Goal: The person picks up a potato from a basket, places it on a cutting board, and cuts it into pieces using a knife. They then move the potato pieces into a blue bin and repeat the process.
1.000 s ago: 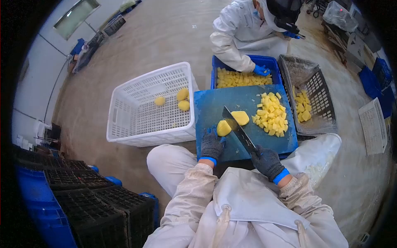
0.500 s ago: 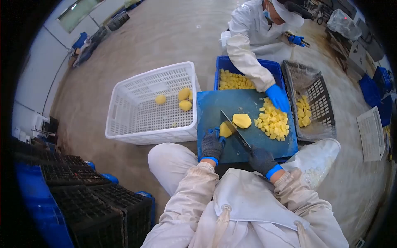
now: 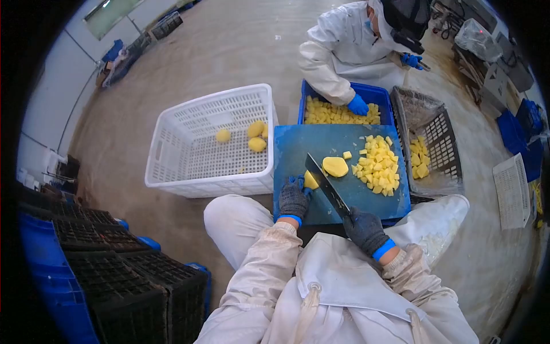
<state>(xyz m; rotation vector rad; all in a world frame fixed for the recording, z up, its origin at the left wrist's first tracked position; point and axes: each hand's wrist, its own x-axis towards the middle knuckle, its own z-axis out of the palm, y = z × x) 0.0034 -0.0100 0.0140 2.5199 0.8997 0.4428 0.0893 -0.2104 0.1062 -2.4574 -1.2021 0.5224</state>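
My left hand (image 3: 294, 199), in a dark grey glove, holds a yellow potato piece (image 3: 310, 180) against the blue cutting board (image 3: 292, 143). My right hand (image 3: 364, 229), gloved alike, is closed round the handle of a large knife (image 3: 328, 186). The blade slants up and left, just right of the held piece. A potato half (image 3: 335, 167) lies flat beyond the blade, with one small cube (image 3: 347, 155) beside it. On the board's right side is a heap of potato cubes (image 3: 378, 166).
A white crate (image 3: 209, 186) with several peeled potatoes stands left of the board. Behind it, a co-worker's blue-gloved hand (image 3: 358, 105) reaches into a blue bin (image 3: 385, 97) of cubes. A dark crate (image 3: 447, 143) with potato pieces is at the right. Black crates (image 3: 132, 286) stand lower left.
The co-worker's hand has moved from the heap back to the blue bin. The knife has shifted slightly, and the piece by my left hand shows smaller. A small cube now lies beside the potato half.
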